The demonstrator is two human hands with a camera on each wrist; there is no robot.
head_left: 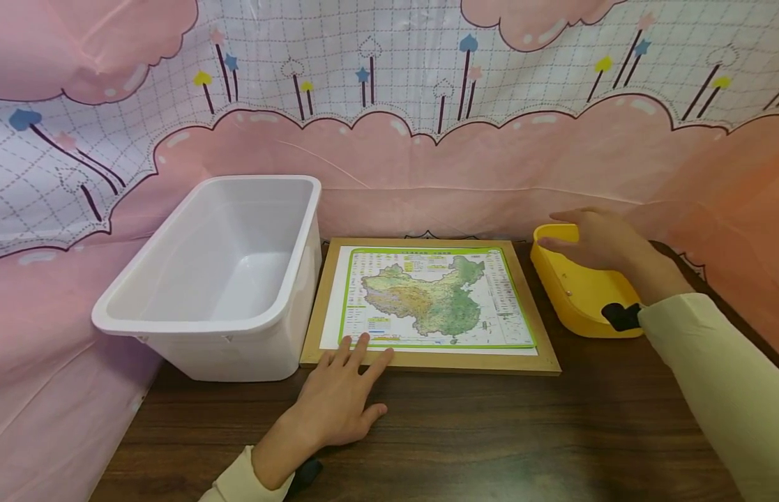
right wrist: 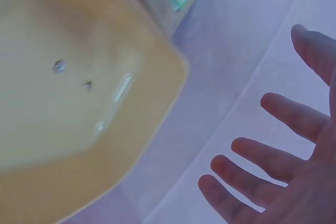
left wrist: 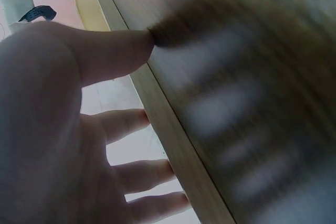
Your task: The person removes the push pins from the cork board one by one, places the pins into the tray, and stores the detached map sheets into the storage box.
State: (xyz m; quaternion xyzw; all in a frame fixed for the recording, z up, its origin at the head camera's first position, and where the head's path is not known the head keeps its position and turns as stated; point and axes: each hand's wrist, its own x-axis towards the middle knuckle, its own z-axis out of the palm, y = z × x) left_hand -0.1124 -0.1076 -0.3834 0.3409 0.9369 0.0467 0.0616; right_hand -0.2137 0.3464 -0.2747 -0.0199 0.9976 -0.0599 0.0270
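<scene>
The framed map (head_left: 427,300) lay flat on the worktop (head_left: 458,432), its long side running from 9 to 3 o'clock and its top facing 12, the right way up to read. At 7 o'clock, the left hand (head_left: 339,397) had its fingers straight and wide over the edge, maybe to keep it still. The right hand (head_left: 593,237), fingers wide and holding nothing, was over the yellow tub (head_left: 602,286) at 3 o'clock, likely put there for easy reach; the tub pointed from 11 to 5
</scene>
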